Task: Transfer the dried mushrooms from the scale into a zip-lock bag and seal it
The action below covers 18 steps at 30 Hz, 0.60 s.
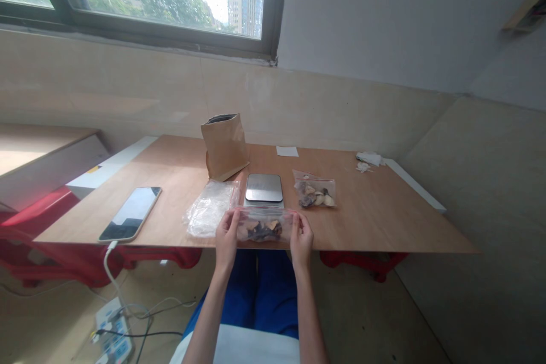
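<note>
Two hands, left hand (226,237) and right hand (301,239), each grip clenched on a crinkly clear plastic pouch (265,224)

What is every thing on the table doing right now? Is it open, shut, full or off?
Left hand: grips the held bag's left end.
Right hand: grips its right end.
Held bag: clear, holds dark and pale pieces; seal unclear.
Second filled bag: lying flat, untouched.
Empty bags: stacked flat.
Paper pouch: upright, top open.
Scale: platform bare.
Phone: screen dark, cable plugged in.
</note>
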### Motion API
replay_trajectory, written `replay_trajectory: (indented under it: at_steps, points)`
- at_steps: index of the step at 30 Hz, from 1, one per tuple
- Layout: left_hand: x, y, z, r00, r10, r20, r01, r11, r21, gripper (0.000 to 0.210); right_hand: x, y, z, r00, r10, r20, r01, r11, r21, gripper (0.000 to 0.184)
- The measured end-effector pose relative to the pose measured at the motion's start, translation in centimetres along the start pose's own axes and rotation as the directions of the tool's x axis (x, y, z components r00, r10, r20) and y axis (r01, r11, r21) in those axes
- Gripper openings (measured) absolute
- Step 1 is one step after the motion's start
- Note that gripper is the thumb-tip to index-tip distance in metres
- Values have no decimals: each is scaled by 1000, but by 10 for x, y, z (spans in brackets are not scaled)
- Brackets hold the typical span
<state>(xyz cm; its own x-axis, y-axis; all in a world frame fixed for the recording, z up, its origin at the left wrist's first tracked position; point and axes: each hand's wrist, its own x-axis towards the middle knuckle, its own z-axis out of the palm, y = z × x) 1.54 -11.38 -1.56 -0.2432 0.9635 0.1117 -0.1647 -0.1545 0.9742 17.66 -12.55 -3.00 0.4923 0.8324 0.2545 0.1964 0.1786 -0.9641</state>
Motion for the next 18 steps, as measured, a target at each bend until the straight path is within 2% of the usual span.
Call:
replay_trajectory:
  at_steps: [5,11,14,18]
  points:
    - [-1,0,-1,999,26,-42,-24,999,43,36,3,4,-3,997,-54,50,55,998,-14,42]
    - [-2,3,-2,996,64,-62,-56,991,125,36,0,2,-3,995,-97,6,98,993,-61,36]
    - [-2,4,0,994,80,-76,-70,989,127,35,-1,0,-3,996,-85,-28,84,995,-50,33]
    - [-3,1,1,996,58,-66,-54,997,58,35,0,-2,-3,999,-22,-25,23,999,46,34]
